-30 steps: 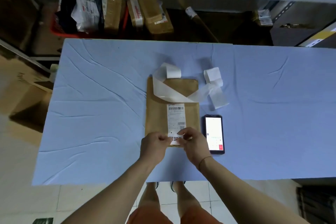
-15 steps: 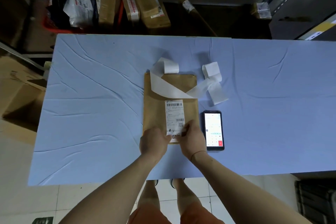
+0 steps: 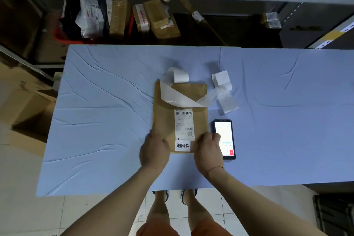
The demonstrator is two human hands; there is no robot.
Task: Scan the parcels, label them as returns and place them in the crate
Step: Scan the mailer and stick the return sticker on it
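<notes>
While the kraft paper mailer [image 3: 180,115] is lying flat on the blue table cover [image 3: 95,120], left hand [image 3: 154,150] and right hand [image 3: 207,152] are gripping its near corners; it is probably light and floppy, so the side edges suit lifting.

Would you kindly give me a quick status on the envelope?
Left hand and right hand grip envelope's near corners. Return sticker on, below shipping label. Label strip drapes its far end; phone beside right hand.
</notes>
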